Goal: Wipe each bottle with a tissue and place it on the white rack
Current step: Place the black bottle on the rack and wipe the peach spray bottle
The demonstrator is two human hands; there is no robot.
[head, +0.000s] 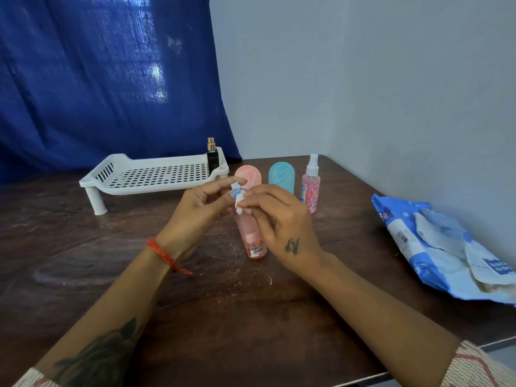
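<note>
- Five bottles in all — one black glass perfume bottle [212, 160] stands on the white slotted plastic rack [156, 174], three wait on the dark wooden table [223, 317].
- The fifth, a pink clear spray bottle [252, 238], sits between my hands — left hand [195, 210] grips its top, right hand [282, 219] pinches a small white tissue [240, 202] against its neck.

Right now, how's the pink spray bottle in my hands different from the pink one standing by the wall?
The held bottle is tilted, gripped by both hands; the standing bottle is upright and untouched. The held one's top is being wiped with tissue; the standing one's clear cap is exposed. Both hold pink liquid.

We've got both forearms reaching in over the table, left hand [195, 210] curled around the bottle, right hand [282, 219] pinching tissue at its top.
</note>
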